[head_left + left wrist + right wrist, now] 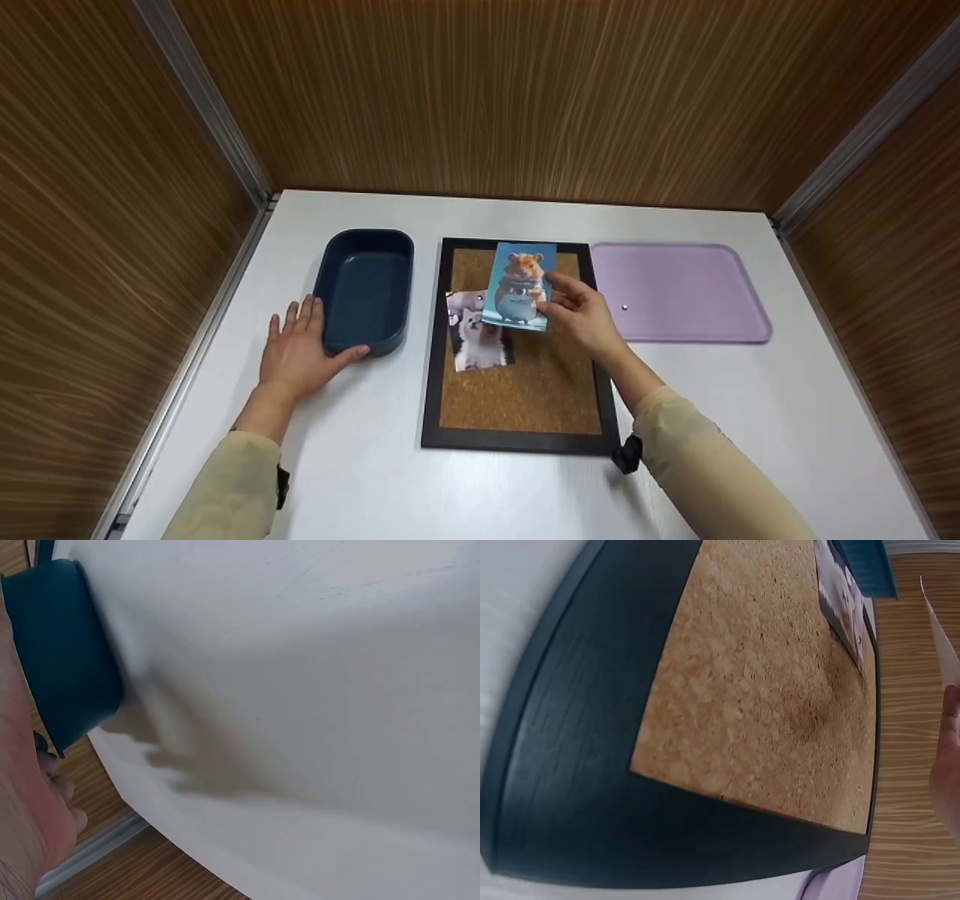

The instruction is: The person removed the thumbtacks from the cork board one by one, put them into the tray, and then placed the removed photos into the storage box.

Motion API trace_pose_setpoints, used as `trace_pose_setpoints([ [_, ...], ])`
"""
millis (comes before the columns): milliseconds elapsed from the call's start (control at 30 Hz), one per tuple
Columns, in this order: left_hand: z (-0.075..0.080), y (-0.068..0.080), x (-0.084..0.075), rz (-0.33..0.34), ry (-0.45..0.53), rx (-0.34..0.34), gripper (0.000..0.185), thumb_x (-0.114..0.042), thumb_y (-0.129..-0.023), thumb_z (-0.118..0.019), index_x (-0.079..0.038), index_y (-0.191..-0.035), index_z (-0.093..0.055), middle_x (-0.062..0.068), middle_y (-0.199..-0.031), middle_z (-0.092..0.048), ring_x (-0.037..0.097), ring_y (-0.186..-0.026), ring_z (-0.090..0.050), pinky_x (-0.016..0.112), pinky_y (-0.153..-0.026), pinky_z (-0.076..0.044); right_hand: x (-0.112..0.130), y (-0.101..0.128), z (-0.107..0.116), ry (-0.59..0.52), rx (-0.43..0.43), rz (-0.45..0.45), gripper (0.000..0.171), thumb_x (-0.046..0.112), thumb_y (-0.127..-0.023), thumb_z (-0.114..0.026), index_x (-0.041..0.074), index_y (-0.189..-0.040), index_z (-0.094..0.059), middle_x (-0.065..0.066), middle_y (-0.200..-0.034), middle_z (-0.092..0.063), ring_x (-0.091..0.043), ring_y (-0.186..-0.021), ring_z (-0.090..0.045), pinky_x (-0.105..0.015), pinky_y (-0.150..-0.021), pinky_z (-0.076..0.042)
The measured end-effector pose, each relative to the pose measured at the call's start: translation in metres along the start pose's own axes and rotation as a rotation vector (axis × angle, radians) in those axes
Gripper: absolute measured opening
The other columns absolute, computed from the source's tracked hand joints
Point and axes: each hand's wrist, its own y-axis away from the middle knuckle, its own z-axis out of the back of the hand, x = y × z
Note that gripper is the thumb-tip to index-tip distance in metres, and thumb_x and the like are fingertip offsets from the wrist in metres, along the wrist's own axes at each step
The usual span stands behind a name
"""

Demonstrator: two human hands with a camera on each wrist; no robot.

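Note:
My right hand (577,311) pinches a hamster picture card (519,286) by its right edge, holding it above the upper part of a black-framed cork board (525,390). A cat photo (477,334) lies on the cork under the card's lower left corner. In the right wrist view the cork board (757,690) fills the frame, with the cat photo (844,604) at the top and the card's white edge (941,637) at the right. My left hand (300,352) rests flat on the table, fingers straight, thumb against the near end of a dark blue tray (366,289).
A lilac tray (679,292) with a small pin (625,307) on it lies right of the board. The white table (750,420) is closed in by wood-grain walls on three sides. The left wrist view shows the blue tray (64,660) and the table edge.

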Motion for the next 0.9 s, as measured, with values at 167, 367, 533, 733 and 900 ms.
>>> trace_pose_setpoints([
  [167,-0.001,-0.001,0.001,-0.001,0.007,0.006,0.126,-0.084,-0.091,-0.055,0.012,-0.164,-0.018,0.032,-0.171,-0.018,0.051,-0.158,-0.016,0.067,-0.126,-0.005,0.000,-0.001,-0.003,-0.012,0.015,0.005,0.058,0.001,-0.100,-0.071,-0.001,-0.155,-0.051,-0.022,-0.148,-0.059,-0.033,-0.122,-0.068,-0.027,-0.091,-0.060],
  [367,-0.001,-0.002,0.000,0.006,0.038,0.005,0.123,-0.080,-0.092,-0.059,0.013,-0.163,-0.019,0.033,-0.170,-0.018,0.051,-0.157,-0.017,0.066,-0.127,-0.007,-0.001,-0.004,-0.008,-0.026,0.016,0.021,0.058,0.000,-0.100,-0.072,-0.003,-0.154,-0.051,-0.023,-0.149,-0.058,-0.033,-0.121,-0.068,-0.027,-0.093,-0.060],
  [533,0.000,-0.001,-0.003,0.008,0.074,0.008,0.122,-0.078,-0.092,-0.060,0.013,-0.163,-0.018,0.033,-0.170,-0.018,0.051,-0.158,-0.017,0.065,-0.127,-0.008,0.002,-0.004,-0.013,-0.057,0.026,0.006,0.058,0.000,-0.100,-0.071,-0.004,-0.154,-0.050,-0.023,-0.150,-0.057,-0.030,-0.121,-0.069,-0.029,-0.093,-0.060],
  [733,-0.002,0.000,-0.003,0.014,0.089,0.018,0.122,-0.077,-0.093,-0.060,0.012,-0.164,-0.016,0.032,-0.171,-0.016,0.049,-0.158,-0.016,0.063,-0.128,-0.008,0.005,-0.007,-0.022,-0.080,0.037,-0.012,0.057,0.003,-0.101,-0.071,0.000,-0.155,-0.051,-0.021,-0.149,-0.058,-0.029,-0.120,-0.069,-0.030,-0.096,-0.059],
  [900,-0.003,0.000,-0.002,0.025,0.107,0.026,0.124,-0.081,-0.092,-0.058,0.010,-0.165,-0.014,0.030,-0.172,-0.014,0.048,-0.159,-0.016,0.062,-0.128,-0.008,0.009,-0.010,-0.033,-0.089,0.032,-0.012,0.058,0.002,-0.100,-0.072,-0.001,-0.154,-0.051,-0.022,-0.147,-0.059,-0.028,-0.117,-0.069,-0.028,-0.093,-0.060],
])
